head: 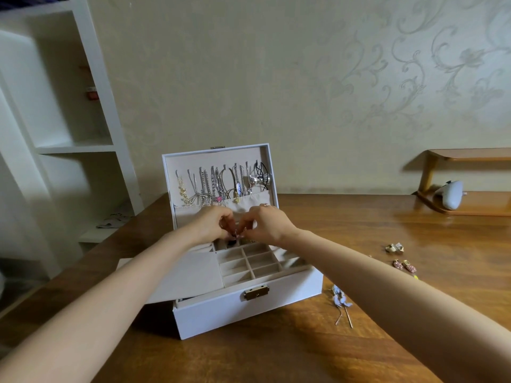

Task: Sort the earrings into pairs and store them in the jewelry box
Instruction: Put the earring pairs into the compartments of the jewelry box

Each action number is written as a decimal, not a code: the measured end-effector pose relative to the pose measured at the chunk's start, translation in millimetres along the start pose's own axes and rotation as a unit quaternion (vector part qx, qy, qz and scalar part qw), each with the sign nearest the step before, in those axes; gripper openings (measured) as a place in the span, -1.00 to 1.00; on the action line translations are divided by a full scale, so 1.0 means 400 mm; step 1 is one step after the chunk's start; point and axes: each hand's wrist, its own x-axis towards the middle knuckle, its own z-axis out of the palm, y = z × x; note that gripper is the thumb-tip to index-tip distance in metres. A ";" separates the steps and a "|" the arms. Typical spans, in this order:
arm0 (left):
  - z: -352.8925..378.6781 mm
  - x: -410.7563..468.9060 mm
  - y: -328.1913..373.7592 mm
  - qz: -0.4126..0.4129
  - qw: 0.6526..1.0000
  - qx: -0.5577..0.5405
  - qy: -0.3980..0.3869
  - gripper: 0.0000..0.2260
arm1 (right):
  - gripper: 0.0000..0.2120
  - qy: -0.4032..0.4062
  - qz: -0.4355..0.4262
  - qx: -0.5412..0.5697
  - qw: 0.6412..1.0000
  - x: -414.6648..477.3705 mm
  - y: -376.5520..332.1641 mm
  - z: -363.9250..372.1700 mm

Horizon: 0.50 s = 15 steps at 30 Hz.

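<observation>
Our left hand [211,223] and right hand [269,223] meet over box [249,302] rear, fingers curled, both pinching an earring [236,234]; loose earrings [398,264] lie right of box.

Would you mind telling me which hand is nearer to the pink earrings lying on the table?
Right. The right hand is over the jewelry box, with the pink earrings off to its right; the left hand sits beyond it, farther left. Both pinch a small earring.

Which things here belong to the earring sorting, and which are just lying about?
Job: jewelry box, left hand, right hand, earring pinched between them, pink earrings, gold earrings, blue earrings.
Lying about: hanging necklaces, white case, shelves.
</observation>
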 end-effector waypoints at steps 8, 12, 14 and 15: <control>-0.006 0.002 0.002 -0.006 1.000 -0.003 -0.007 -0.79 | -0.81 -0.005 -0.008 0.024 1.000 -0.011 -0.011 -0.006; -0.004 0.001 -0.003 0.001 0.999 -0.021 -0.029 -0.78 | -0.84 -0.010 -0.004 0.018 1.000 -0.008 -0.013 0.001; -0.004 -0.001 -0.004 0.003 0.999 -0.024 -0.036 -0.79 | -0.84 -0.010 -0.003 0.016 1.000 -0.006 -0.012 0.003; -0.004 -0.002 -0.004 0.005 0.999 -0.021 -0.037 -0.80 | -0.85 -0.009 -0.003 0.013 1.000 -0.006 -0.012 0.004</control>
